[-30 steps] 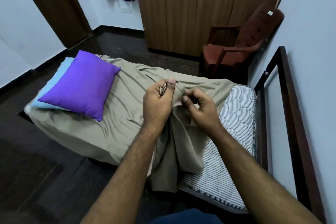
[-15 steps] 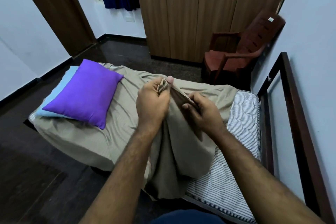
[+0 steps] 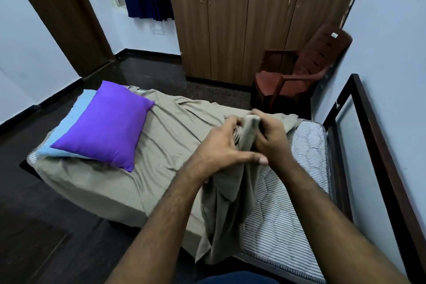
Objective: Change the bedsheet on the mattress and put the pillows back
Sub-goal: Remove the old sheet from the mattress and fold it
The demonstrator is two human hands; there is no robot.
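A person's left hand (image 3: 221,147) and right hand (image 3: 273,142) meet above a striped quilted mattress (image 3: 283,210), fingers (image 3: 232,122) of both curled and clamped on a gathered fold of the wrinkled beige cotton bedsheet (image 3: 161,145), apparently bunching it for removal. Below the fingers the cloth hangs in a loose drape; to their right the mattress lies stripped. Well left of the fingers, a square purple pillow (image 3: 103,124) rests on a pale blue pillow (image 3: 69,127), both pinning the sheet's far end and likely needing lifting first
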